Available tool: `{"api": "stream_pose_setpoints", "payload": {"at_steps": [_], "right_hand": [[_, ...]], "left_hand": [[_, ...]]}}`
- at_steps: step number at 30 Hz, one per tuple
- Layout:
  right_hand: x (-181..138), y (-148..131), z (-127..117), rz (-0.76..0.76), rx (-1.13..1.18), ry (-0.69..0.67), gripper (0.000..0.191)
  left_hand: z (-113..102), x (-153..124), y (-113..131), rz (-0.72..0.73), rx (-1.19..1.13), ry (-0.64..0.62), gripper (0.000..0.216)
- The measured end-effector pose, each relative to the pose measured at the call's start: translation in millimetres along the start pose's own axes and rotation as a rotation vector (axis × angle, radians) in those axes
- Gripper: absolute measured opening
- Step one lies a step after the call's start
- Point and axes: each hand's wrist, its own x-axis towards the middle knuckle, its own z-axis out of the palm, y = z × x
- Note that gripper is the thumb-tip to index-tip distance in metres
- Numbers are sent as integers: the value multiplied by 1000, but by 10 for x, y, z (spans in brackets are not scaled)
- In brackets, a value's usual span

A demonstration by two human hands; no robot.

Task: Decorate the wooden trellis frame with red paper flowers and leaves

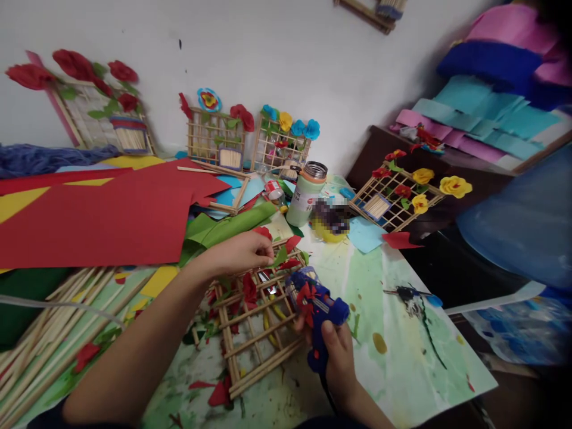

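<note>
My right hand point(342, 360) is wrapped round the handle of a blue glue gun point(328, 310), whose nozzle end points up and left over a small wooden stick lattice point(257, 339). Fingers pinched together, my left hand point(245, 250) is at the lattice's far edge, on a green leaf point(280, 257). Red flowers and petals point(249, 290) sit on the lattice beneath and beside that hand. The lattice lies tilted on the table. The glue gun hides part of its right side.
Red sheets point(98, 223) and wooden sticks point(58, 322) cover the left. Behind are a green roll point(232, 223), a bottle point(306, 193) and finished flower lattices point(218, 140). A dark glue-stained patch point(409, 293) marks the right of the table point(379, 381), near its edge.
</note>
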Motion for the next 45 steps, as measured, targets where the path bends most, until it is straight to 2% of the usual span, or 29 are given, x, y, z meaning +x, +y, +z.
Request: {"api": "stream_pose_setpoints", "payload": {"at_steps": [3, 6, 14, 20, 30, 35, 45], "right_hand": [[-32, -10, -18, -37, 38, 28, 43], [-52, 19, -48, -31, 13, 2, 42], [-24, 114, -85, 57, -108, -100, 37], [43, 33, -23, 43, -226, -107, 39], [59, 8, -9, 39, -300, -128, 42], [57, -29, -19, -2, -303, -115, 41], [25, -3, -22, 14, -289, -120, 40]], "left_hand": [[20, 20, 16, 37, 46, -36, 15], [49, 39, 36, 79, 34, -58, 13], [39, 60, -24, 33, -32, -40, 6], [50, 102, 6, 50, -30, -127, 9], [79, 124, -82, 7, 24, -50, 21], [72, 115, -59, 26, 57, -91, 21], [142, 139, -107, -69, -91, -49, 30]]}}
